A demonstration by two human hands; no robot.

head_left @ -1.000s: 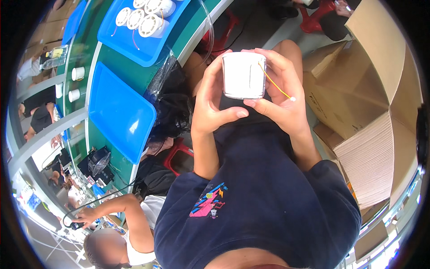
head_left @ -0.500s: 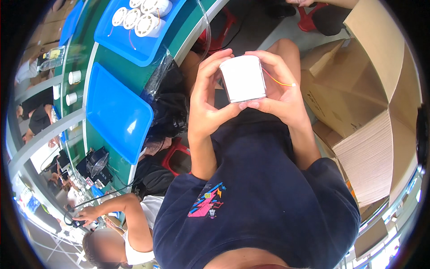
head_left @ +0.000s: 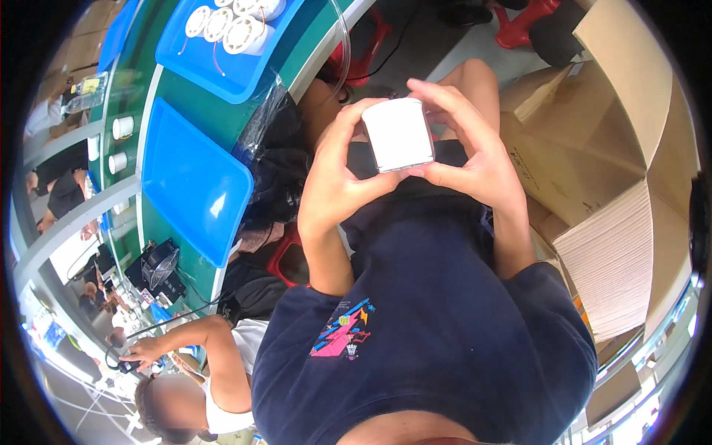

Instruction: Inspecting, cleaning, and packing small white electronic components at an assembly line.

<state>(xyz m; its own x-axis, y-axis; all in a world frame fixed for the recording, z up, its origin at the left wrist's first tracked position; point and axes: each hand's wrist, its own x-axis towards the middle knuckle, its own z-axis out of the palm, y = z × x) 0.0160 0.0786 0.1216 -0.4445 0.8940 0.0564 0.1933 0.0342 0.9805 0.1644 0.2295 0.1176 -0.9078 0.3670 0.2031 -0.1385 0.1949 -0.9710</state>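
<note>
A white, slightly tapered cylindrical housing (head_left: 399,135) is held up in front of my chest, its smooth side toward me. From the left, my left hand (head_left: 332,174) grips it, with the thumb along the lower edge and the fingers around the side. On the other side my right hand (head_left: 482,159) keeps its thumb at the lower right edge. Its index finger arches over the top right corner, and a gap shows between palm and housing. What the far fingertips do behind the housing is hidden.
Left, on the green bench (head_left: 194,274), a blue tray (head_left: 196,182) lies beside another blue tray (head_left: 211,81) with several white slotted cylinders (head_left: 245,35) and thin wires. Open cardboard boxes (head_left: 586,148) stand at right. A co-worker's arm (head_left: 196,334) reaches to the bench at lower left.
My right hand has shifted its grip, its fingers now looser and farther from the housing's side. The red and yellow wire that showed at the right is out of sight. Both forearms have spread slightly.
</note>
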